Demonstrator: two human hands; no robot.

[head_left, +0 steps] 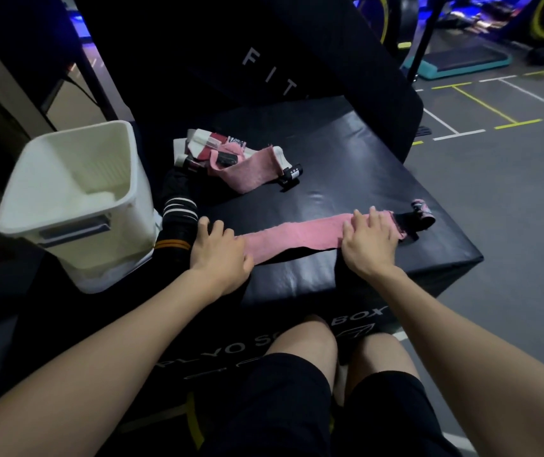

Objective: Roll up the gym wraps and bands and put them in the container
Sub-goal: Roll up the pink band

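Both hands [368,239] seemingly flat on pink wrap [297,237]

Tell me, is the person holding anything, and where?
Nothing is gripped. Both hands lie flat on the pink wrap spread on the black box: the left hand on its left end, the right hand near its right end.

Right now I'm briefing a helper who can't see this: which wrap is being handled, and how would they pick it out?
Start at the black plyo box beside the white container. Along its near edge lies a pink wrap stretched out flat, the left hand and right hand pressing on its two ends. The other pink wrap lies crumpled in the pile farther back.
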